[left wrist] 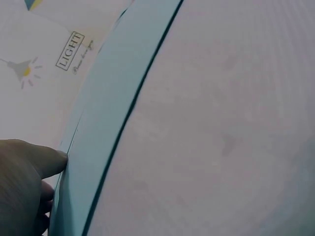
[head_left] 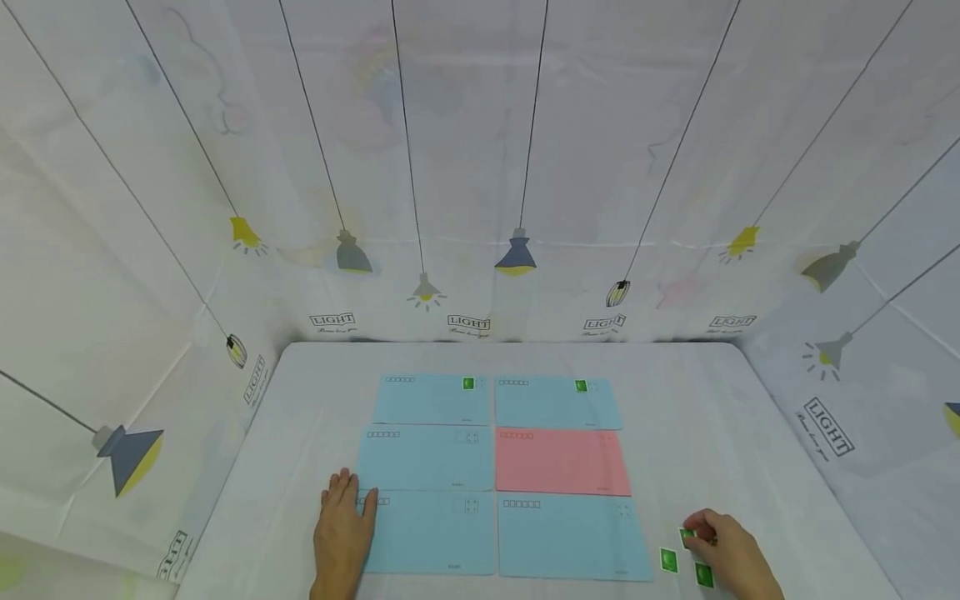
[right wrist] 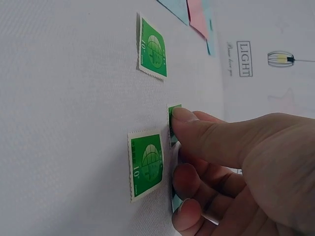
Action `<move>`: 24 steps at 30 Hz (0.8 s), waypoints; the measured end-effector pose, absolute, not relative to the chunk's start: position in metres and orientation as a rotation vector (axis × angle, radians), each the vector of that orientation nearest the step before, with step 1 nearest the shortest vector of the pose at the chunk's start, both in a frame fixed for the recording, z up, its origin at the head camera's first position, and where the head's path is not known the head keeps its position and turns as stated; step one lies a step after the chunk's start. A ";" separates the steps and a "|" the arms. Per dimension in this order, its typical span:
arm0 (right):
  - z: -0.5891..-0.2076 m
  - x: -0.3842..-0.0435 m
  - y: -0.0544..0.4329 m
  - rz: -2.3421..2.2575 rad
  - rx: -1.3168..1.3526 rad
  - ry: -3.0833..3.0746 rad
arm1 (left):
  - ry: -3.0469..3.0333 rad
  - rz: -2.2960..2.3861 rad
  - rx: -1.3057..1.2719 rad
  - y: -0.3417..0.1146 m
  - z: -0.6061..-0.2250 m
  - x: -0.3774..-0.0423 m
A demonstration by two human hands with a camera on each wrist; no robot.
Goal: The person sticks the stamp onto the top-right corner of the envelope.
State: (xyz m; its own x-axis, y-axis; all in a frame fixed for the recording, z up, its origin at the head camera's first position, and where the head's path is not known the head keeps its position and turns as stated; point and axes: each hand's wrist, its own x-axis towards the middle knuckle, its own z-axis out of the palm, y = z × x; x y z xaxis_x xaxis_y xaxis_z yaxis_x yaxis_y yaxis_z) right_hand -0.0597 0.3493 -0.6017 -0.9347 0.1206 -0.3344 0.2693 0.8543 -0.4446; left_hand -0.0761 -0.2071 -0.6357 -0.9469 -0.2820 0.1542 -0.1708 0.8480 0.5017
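Note:
My right hand [head_left: 729, 550] is at the table's right front, its thumb and index finger pinching a green postage stamp [right wrist: 172, 123]. Two more green stamps lie by it: one to the left [head_left: 668, 560] and another nearer the front [head_left: 703, 575]. My left hand [head_left: 343, 529] rests flat at the left edge of the lower left blue envelope [head_left: 427, 537], fingers extended and thumb on its corner. In the left wrist view the thumb [left wrist: 54, 162] touches the blue paper's edge.
Envelopes lie in two columns: a pink envelope [head_left: 562, 462] at middle right, the others blue. Both far envelopes bear a green stamp, on the left one [head_left: 468, 383] and the right one [head_left: 581, 386]. A lamp-patterned white curtain [head_left: 465, 167] hangs around the white table [head_left: 697, 433].

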 end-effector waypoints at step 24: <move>-0.600 -0.062 0.349 -0.733 0.270 2.709 | -2.782 -0.685 0.314 -0.206 -0.632 -0.075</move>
